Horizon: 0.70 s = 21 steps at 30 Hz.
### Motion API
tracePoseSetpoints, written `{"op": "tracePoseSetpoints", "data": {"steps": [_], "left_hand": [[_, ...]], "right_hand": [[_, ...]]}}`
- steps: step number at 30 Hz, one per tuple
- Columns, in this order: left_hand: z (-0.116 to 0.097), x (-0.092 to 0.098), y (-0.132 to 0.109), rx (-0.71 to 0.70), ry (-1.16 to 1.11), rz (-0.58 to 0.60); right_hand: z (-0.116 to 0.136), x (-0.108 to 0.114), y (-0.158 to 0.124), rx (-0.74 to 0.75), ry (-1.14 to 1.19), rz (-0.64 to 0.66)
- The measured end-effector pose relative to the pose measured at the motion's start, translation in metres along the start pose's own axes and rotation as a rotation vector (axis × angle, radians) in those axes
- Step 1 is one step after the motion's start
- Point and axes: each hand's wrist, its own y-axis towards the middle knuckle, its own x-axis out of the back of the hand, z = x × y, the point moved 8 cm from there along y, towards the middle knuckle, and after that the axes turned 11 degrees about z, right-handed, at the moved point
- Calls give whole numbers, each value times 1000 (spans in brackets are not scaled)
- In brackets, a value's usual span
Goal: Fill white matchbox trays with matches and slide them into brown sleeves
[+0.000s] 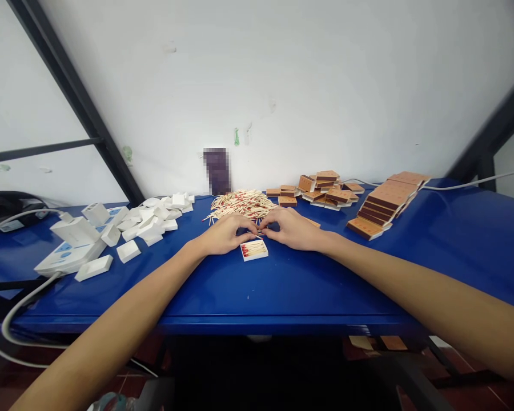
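At the far left of the blue table [308,291] we note a black object [4,208], partly cut off by the edge of view. Nearer, a white power strip [71,256] lies with a white adaptor [75,231] plugged in and a white cable [15,305] curving down past the near edge. To its right we record a loose heap of white trays [152,220], with a few trays lying apart on its near side.

At the middle, we find the left hand [227,234] with thumb and forefinger curled in, tips close together beside a single match [260,237]; we cannot tell whether they are clamped on it. On the far side lies a large pile of red-tipped matches [242,204]. Just on the near side of the fingers sits a filled tray [257,258], flat on the table, its matches lying side by side with most red heads to the left. The right hand [292,229] faces the left, its thumb and forefinger also nearly together at the match, grip uncertain.

Farther right we observe a jumbled stack of brown matchboxes [332,192], then a leaning, overlapping row of brown boxes [388,200]
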Motion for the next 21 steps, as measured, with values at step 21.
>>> {"op": "tracePoseSetpoints", "data": {"steps": [21], "left_hand": [[11, 3, -6, 99, 148, -13]], "right_hand": [[15, -3, -3, 116, 83, 30]]}}
